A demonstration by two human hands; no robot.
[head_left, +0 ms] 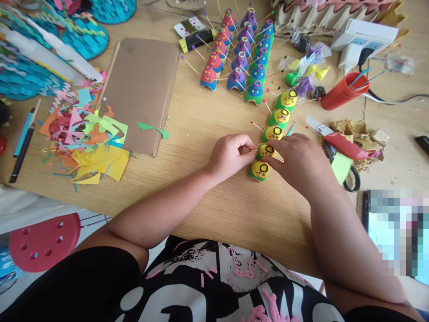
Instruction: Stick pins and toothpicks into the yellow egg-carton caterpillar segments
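Observation:
A row of small yellow and green figures with smiling faces and black rings on top runs across the table in front of me. My right hand (pixel 296 156) grips one yellow and green figure (pixel 266 151), thumb and fingers on its right side. At its left side, my left hand (pixel 231 156) pinches a thin stick, its tip close to or touching the figure. Nearest me in the row is another figure (pixel 259 171). Beyond my hands stand more figures, one of them (pixel 279 117) with thin red-tipped sticks in its sides. My fingers partly hide the gripped figure.
Rows of red, purple and blue figures (pixel 239 77) with sticks stand farther back. At left are a cardboard sheet (pixel 140 89) and paper scraps (pixel 97 156). A red cup (pixel 338 91), a box cutter (pixel 320 125), a tape roll (pixel 351 180) and a white power strip (pixel 363 38) lie right.

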